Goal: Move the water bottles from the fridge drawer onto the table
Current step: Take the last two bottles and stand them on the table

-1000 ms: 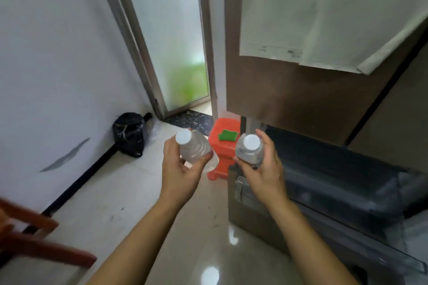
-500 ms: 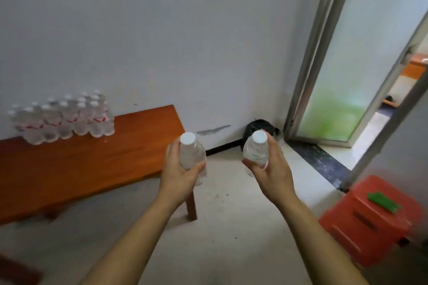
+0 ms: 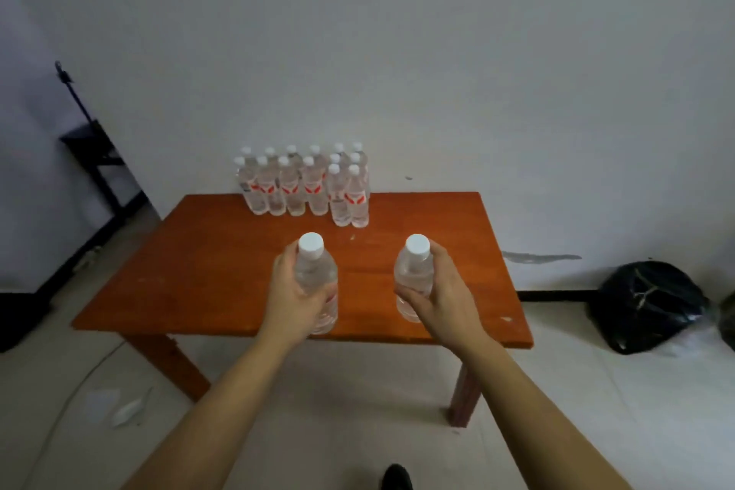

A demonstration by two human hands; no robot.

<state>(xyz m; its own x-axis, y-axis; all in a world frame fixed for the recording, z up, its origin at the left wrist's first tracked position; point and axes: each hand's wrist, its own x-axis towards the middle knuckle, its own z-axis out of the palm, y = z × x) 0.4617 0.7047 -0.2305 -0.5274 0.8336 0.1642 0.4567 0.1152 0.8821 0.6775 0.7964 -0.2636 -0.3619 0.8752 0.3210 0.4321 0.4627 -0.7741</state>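
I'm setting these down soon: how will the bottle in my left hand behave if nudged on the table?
The bottle is tall and narrow, so it may tip. It seems full, so probably fairly heavy. Its round body would likely roll once down.

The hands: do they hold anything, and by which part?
Yes. The left hand grips one water bottle round its body, below the cap; the right hand grips a second water bottle the same way.

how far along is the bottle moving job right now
Done: a group of bottles stands at the back of the table. In hand: the left hand grips one bottle, the right hand a second bottle, both over the tabletop. Left: setting these two down; the fridge drawer is out of view, so more may remain.
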